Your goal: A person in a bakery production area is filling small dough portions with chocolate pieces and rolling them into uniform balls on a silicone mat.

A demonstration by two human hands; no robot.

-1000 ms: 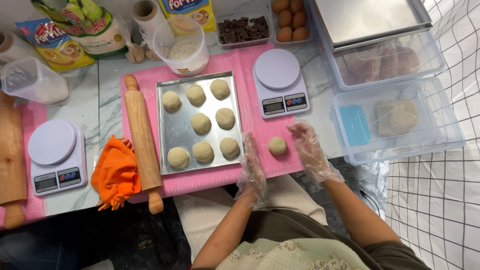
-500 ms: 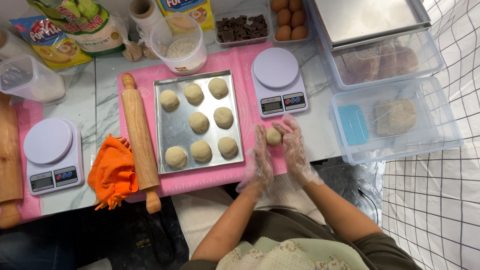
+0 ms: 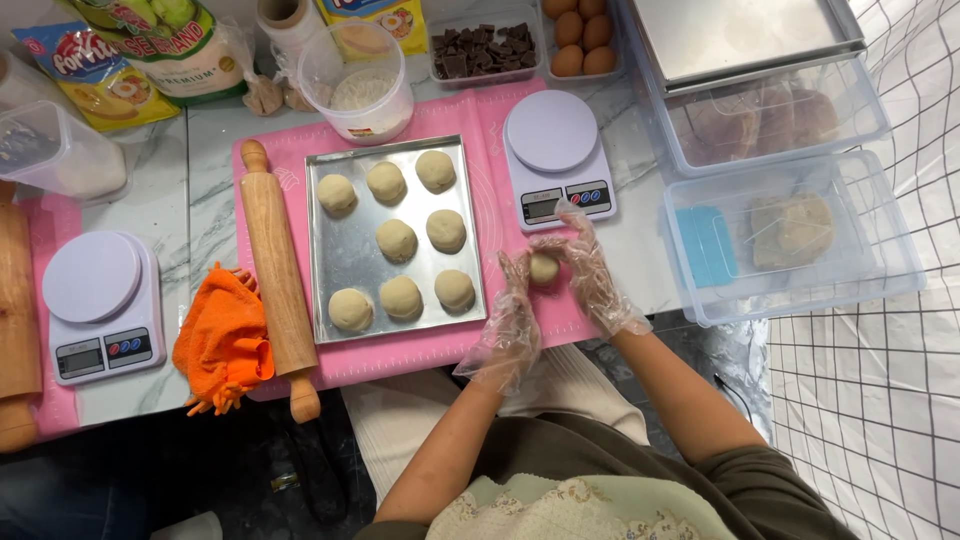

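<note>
Both hands gloved in thin clear plastic: our left hand and right hand cup a small dough ball between them, fingers curved round it, palms facing each other. Ball sits over the right edge of the pink mat, just below the white digital scale and just right of the metal baking tray. We count eight dough balls on the tray, spaced apart in rough rows. Wooden rolling pin lies lengthwise left of tray, touching the orange cloth beside it. Second scale sits further left on the desk. Clear tub w/ flour sits above the tray; eggs and chocolate pieces at top. Clear lidded bins stand to the right, near our right hand.
</note>
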